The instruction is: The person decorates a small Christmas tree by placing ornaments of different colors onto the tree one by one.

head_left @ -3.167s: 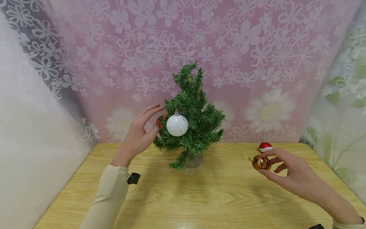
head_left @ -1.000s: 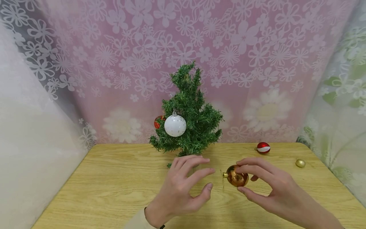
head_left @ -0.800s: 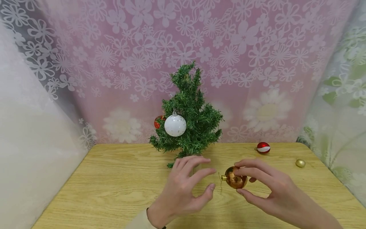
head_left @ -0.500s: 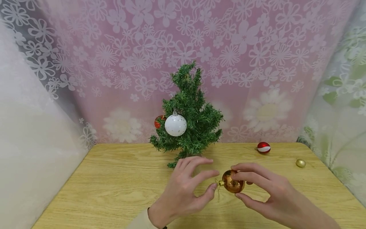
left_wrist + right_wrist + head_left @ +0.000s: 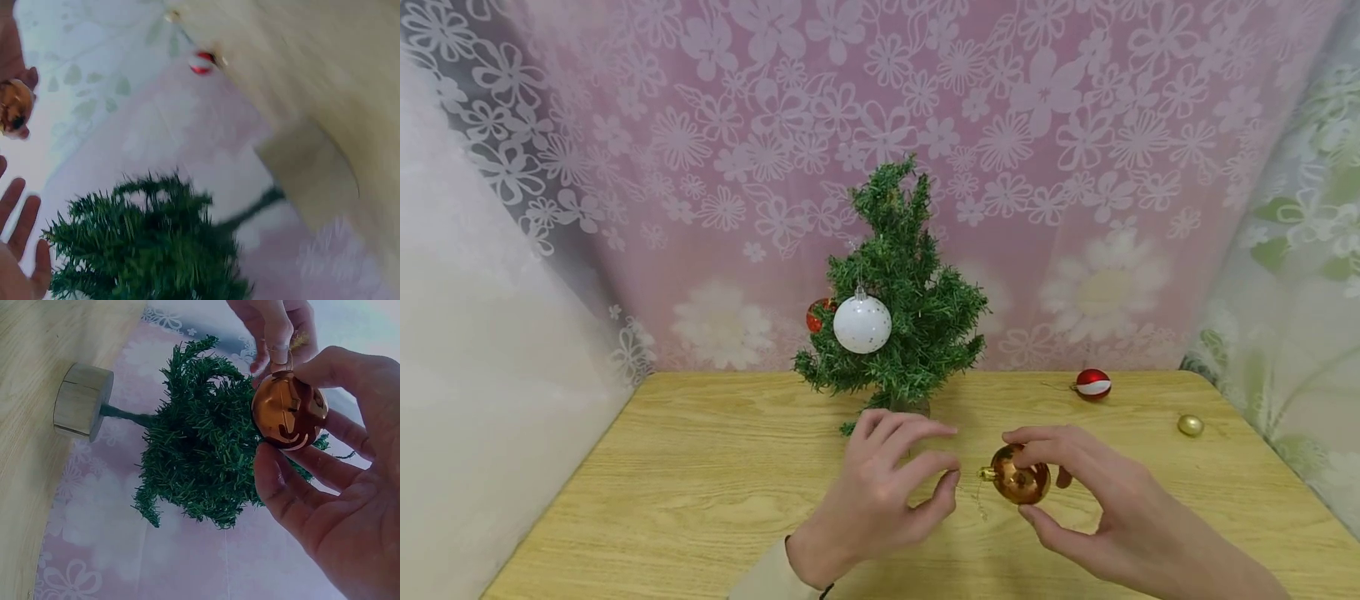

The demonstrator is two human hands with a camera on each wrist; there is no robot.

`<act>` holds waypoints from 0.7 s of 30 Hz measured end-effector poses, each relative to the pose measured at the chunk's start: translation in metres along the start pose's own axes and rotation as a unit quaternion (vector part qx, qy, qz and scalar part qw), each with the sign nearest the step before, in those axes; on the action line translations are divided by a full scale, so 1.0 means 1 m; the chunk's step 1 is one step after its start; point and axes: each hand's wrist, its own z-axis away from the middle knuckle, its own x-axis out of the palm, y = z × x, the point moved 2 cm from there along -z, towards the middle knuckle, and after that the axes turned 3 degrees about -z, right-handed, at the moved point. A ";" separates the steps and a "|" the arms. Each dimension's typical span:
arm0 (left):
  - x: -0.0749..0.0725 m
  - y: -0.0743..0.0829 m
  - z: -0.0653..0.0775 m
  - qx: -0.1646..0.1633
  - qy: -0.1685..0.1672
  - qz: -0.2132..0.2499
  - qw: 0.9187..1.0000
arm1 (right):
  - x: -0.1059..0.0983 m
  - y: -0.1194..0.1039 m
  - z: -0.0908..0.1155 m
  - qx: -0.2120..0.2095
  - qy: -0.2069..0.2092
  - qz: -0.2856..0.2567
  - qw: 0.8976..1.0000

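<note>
In the head view my right hand [image 5: 1097, 500] grips a shiny copper-gold Christmas bauble [image 5: 1021, 475] between thumb and fingers, its cap facing left. Just left of it, thumb and forefinger of my left hand [image 5: 880, 492] pinch together at the bauble's thin gold hanging thread [image 5: 982, 505]. The right wrist view shows the bauble [image 5: 289, 411] close up, with the left fingertips at its thread. Behind the hands stands a small green Christmas tree [image 5: 902, 325]. A white speckled bauble [image 5: 862, 325] and a partly hidden red bauble [image 5: 817, 315] hang on its left side.
On the wooden table [image 5: 700, 467] a red-and-white bauble [image 5: 1093, 384] lies at the back right. A small gold bauble [image 5: 1191, 425] is farther right. The tree's round wooden base [image 5: 81, 403] shows in the right wrist view. A flowered pink curtain [image 5: 760, 167] hangs behind the table.
My left hand has left the red bauble on the tree and come down to the front. The right hand has brought the copper-gold bauble leftward; my left thumb and forefinger have closed.
</note>
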 end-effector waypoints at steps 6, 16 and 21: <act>-0.003 0.000 0.000 0.058 0.030 -0.106 0.992 | 0.002 0.000 0.001 0.024 -0.039 0.004 0.999; -0.004 -0.003 0.001 0.079 0.063 -0.127 0.987 | 0.019 0.002 0.003 0.019 -0.051 -0.060 0.997; -0.002 -0.002 -0.001 0.066 0.082 -0.103 0.989 | 0.026 0.000 0.000 0.026 -0.036 -0.048 0.998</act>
